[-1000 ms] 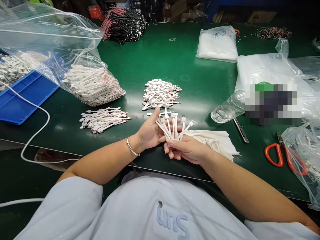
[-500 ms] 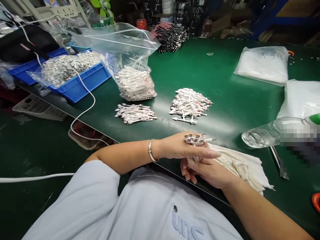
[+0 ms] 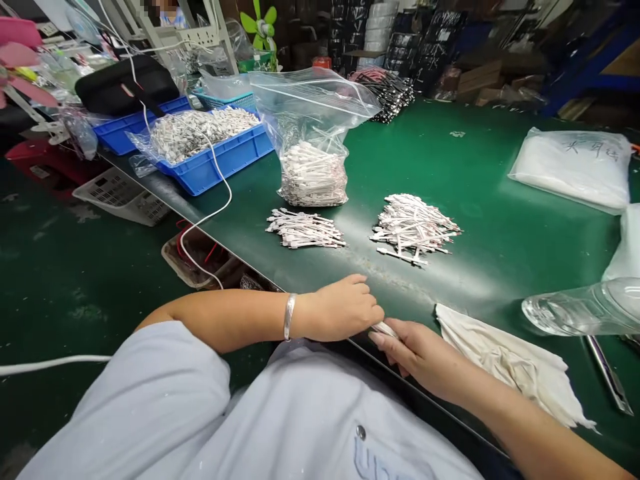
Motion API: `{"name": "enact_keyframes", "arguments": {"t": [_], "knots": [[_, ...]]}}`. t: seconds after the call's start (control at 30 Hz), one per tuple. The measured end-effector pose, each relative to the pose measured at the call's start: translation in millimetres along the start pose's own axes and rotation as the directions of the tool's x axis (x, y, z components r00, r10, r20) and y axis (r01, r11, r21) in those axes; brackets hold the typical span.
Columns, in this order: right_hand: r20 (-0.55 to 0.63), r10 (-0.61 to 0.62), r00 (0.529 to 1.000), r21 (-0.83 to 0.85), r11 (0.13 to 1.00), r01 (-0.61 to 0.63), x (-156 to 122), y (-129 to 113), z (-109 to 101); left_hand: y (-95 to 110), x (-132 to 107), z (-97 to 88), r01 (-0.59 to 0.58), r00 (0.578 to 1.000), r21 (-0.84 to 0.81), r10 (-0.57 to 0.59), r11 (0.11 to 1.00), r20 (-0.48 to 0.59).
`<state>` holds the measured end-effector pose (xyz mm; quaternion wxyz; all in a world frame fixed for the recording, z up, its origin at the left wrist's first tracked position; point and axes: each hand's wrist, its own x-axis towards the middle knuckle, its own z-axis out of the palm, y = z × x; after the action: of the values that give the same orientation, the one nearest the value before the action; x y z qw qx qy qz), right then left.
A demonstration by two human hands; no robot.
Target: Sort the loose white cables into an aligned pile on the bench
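Note:
My left hand [image 3: 343, 310], with a silver bangle at the wrist, is curled closed near the table's front edge. From its little-finger side sticks out the end of a bundle of white cable leads [image 3: 384, 329]. The fingers and thumb of my right hand [image 3: 420, 350] are closed on that end; most of the bundle is hidden inside the hands. Beyond them lie a small pile of white leads [image 3: 305, 230] and, to its right, a larger pile [image 3: 417, 227]. One lead lies slightly apart at the larger pile's near side.
An upright zip bag [image 3: 314, 175] full of white leads stands behind the piles. Blue trays [image 3: 225, 160] sit at the left, crossed by a white cord [image 3: 220, 175]. At the right are a crumpled cloth [image 3: 505, 353], a clear bottle [image 3: 560, 310] and a metal tool [image 3: 610, 377].
My left hand has turned and closed, so the connector ends that stood above it no longer show. My right hand has come out from beneath it to its right side. The view has shifted left.

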<state>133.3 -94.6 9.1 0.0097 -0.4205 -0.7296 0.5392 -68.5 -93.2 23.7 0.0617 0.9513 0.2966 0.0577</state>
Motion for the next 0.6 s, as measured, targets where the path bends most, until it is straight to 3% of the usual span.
{"name": "enact_keyframes", "arguments": {"t": [0.07, 0.13, 0.23, 0.3, 0.33, 0.43, 0.6], "knots": [[-0.060, -0.032, 0.998, 0.028, 0.999, 0.034, 8, -9, -2, -14, -16, -4.9, 0.095, 0.994, 0.052, -0.098, 0.994, 0.039], [-0.171, -0.061, 0.983, 0.009, 0.998, 0.064, 22, -16, -6, -38, -37, -13.8, 0.278, 0.959, 0.109, -0.281, 0.954, 0.014], [-0.322, -0.159, 0.933, -0.193, 0.976, 0.100, 58, -22, -14, -85, -68, -25.8, 0.583, 0.812, 0.183, -0.578, 0.792, -0.082], [-0.382, -0.269, 0.884, -0.351, 0.927, 0.130, 90, -23, -18, -114, -80, -28.3, 0.688, 0.723, 0.185, -0.682, 0.701, -0.105], [-0.407, -0.326, 0.853, -0.421, 0.896, 0.141, 107, -24, -19, -125, -83, -27.9, 0.710, 0.702, 0.170, -0.703, 0.683, -0.110], [-0.410, -0.401, 0.819, -0.544, 0.828, 0.133, 153, -29, -21, -147, -82, -23.6, 0.722, 0.691, 0.123, -0.712, 0.680, -0.123], [-0.331, -0.382, 0.863, -0.565, 0.813, 0.143, 196, -42, -21, -165, -76, -15.0, 0.645, 0.762, 0.057, -0.647, 0.762, 0.019]]}}
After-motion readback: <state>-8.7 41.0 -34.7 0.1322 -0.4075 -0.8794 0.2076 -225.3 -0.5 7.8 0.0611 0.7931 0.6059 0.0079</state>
